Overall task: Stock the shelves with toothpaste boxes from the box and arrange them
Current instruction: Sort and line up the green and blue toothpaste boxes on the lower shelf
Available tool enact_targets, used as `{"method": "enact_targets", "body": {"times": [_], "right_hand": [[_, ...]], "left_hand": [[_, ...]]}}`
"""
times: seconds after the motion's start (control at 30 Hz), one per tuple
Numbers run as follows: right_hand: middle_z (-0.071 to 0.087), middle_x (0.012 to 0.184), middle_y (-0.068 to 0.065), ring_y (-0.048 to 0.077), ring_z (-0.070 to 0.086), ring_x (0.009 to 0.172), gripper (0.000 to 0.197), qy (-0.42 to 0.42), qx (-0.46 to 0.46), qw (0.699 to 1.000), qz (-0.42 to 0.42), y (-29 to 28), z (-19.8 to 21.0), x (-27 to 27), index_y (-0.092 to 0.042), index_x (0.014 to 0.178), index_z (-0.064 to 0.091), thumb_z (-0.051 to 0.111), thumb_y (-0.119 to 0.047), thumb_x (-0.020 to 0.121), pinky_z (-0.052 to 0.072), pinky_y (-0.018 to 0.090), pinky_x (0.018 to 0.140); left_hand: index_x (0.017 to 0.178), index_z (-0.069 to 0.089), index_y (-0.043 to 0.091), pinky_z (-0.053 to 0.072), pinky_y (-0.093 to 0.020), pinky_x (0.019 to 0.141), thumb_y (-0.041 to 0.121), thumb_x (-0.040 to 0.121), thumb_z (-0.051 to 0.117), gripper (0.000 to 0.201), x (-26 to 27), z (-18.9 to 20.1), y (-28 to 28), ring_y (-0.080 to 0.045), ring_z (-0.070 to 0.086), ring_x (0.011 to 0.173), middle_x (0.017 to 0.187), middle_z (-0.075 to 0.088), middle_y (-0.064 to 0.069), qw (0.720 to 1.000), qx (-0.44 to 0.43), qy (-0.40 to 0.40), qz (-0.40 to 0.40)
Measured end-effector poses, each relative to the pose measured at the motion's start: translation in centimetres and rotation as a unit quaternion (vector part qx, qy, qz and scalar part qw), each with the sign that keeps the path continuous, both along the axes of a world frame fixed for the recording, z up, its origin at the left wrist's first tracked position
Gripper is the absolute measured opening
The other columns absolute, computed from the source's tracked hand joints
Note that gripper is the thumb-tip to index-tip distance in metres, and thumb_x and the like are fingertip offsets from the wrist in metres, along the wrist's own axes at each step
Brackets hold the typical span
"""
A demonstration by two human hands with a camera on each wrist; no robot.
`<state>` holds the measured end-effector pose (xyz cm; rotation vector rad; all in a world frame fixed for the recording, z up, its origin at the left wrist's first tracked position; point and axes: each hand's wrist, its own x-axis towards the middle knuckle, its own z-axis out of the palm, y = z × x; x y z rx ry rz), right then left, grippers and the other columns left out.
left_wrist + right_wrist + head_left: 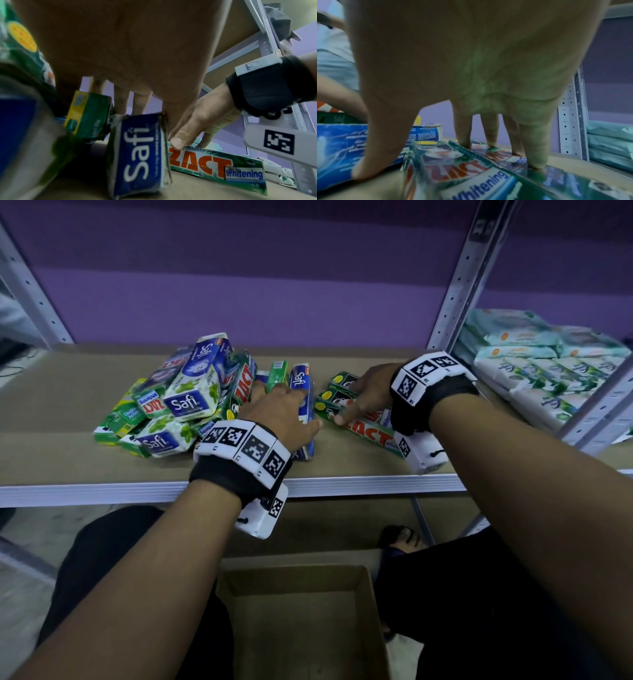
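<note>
**Both hands on toothpaste boxes at the shelf**

Nearest the camera, an open cardboard box (pixel 301 621) sits on the floor between the person's knees; no toothpaste shows on the visible part of its bottom.

Above it, both hands reach over the front edge of the shelf (pixel 359 470). The left hand (pixel 281 412) lies palm down with straight, spread fingers over a blue Safi box (pixel 303 402), which stands on a narrow side with its long axis running front to back. In the left wrist view the fingers hang straight behind that box; whether they close on it I cannot tell.

Just to the right, the right hand (pixel 368 392) presses flat on a row of green Zact boxes (pixel 370 428). Three lie side by side, touching, long axes running from back-left to front-right, the printed "Whitening" ends toward the shelf's front. The right wrist view shows four straight fingers (pixel 536 148) resting on the tops and the thumb down beside the nearest box, nothing curled round them.

Left of the hands, a loose pile of toothpaste boxes (pixel 178 405) lies at mixed angles, some tilted on others; an exact count is not possible, but at least three Safi fronts show.

Farther right, beyond the metal upright (pixel 455 299), stacked wipe packs (pixel 534 371) fill the next bay. A purple wall (pixel 257 285) backs the shelf.
</note>
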<state>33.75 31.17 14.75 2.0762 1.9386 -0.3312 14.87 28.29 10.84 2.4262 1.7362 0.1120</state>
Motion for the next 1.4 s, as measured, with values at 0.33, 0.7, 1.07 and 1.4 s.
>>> {"method": "enact_targets", "body": {"times": [0.33, 0.7, 1.07, 1.4], "right_hand": [[0.052, 0.145, -0.004, 0.023, 0.053, 0.127, 0.091, 0.009, 0.061, 0.997, 0.056, -2.6, -0.1, 0.9, -0.026, 0.140, 0.056, 0.086, -0.057, 0.060, 0.038, 0.024, 0.090], [0.030, 0.160, -0.010, 0.021, 0.035, 0.143, 0.080, 0.064, 0.025, 0.993, 0.096, -6.5, 0.7, 1.4, -0.042, 0.143, 0.048, 0.085, -0.039, 0.073, 0.032, 0.036, 0.115], [0.046, 0.147, 0.004, 0.027, 0.047, 0.130, 0.074, -0.033, 0.036, 0.997, 0.067, -7.7, 0.5, 0.9, -0.020, 0.150, 0.040, 0.075, -0.024, 0.086, 0.043, 0.033, 0.100], [0.052, 0.142, 0.001, 0.029, 0.050, 0.127, 0.079, -0.053, 0.054, 0.995, 0.071, -4.6, 0.1, 1.1, -0.027, 0.145, 0.047, 0.083, -0.012, 0.075, 0.048, 0.037, 0.095]], "left_hand": [[0.151, 0.030, 0.026, 0.025, -0.052, 0.115, 0.060, 0.091, 0.047, 0.071, -0.3, -0.3, 0.0, -0.032, 0.018, 0.144, 0.155, 0.033, -0.002, 1.000, 0.011, -0.011, -0.012], [0.149, 0.032, 0.031, 0.020, -0.054, 0.116, 0.060, 0.089, 0.053, 0.070, -0.3, -0.3, 0.0, -0.031, 0.013, 0.146, 0.157, 0.030, 0.000, 1.000, -0.008, -0.020, -0.017], [0.148, 0.034, 0.031, 0.025, -0.052, 0.115, 0.056, 0.090, 0.054, 0.067, 0.0, -0.2, 0.0, -0.030, 0.017, 0.145, 0.156, 0.031, -0.001, 1.000, 0.004, -0.016, -0.027], [0.149, 0.034, 0.028, 0.025, -0.051, 0.116, 0.059, 0.089, 0.054, 0.070, 0.0, -0.3, 0.2, -0.026, 0.022, 0.144, 0.156, 0.032, -0.002, 0.999, -0.004, -0.022, -0.037]]}}
